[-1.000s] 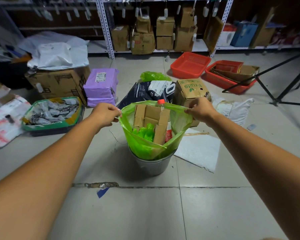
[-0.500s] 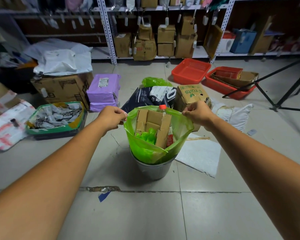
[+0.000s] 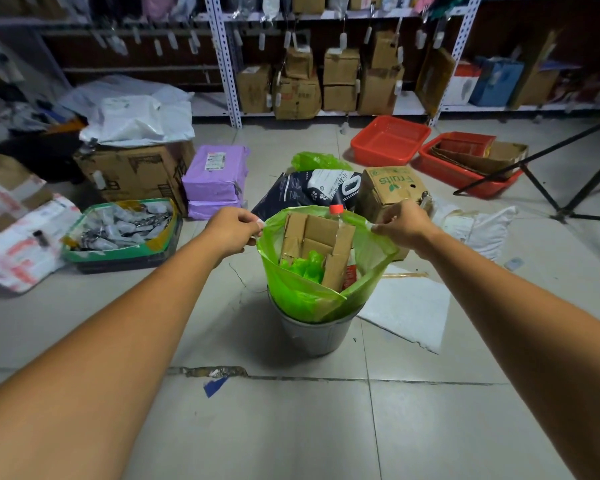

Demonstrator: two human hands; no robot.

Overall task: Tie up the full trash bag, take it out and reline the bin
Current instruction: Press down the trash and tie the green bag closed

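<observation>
Thin green trash bag (image 3: 302, 296), stuffed w/ stiff cardboard (image 3: 317, 237), sits in grey bin (image 3: 317, 332) on floor (image 3: 291, 427); left grip (image 3: 234, 230) & right grip (image 3: 400, 225) each pinch its rim, opposite sides; prob. light, flimsy, tear-prone, so hold bunched rim.

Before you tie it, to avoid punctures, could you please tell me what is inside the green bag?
The green bag holds folded cardboard pieces, a red-capped bottle and crumpled green plastic. Whatever lies lower is covered by these and by the grey bin.
</observation>
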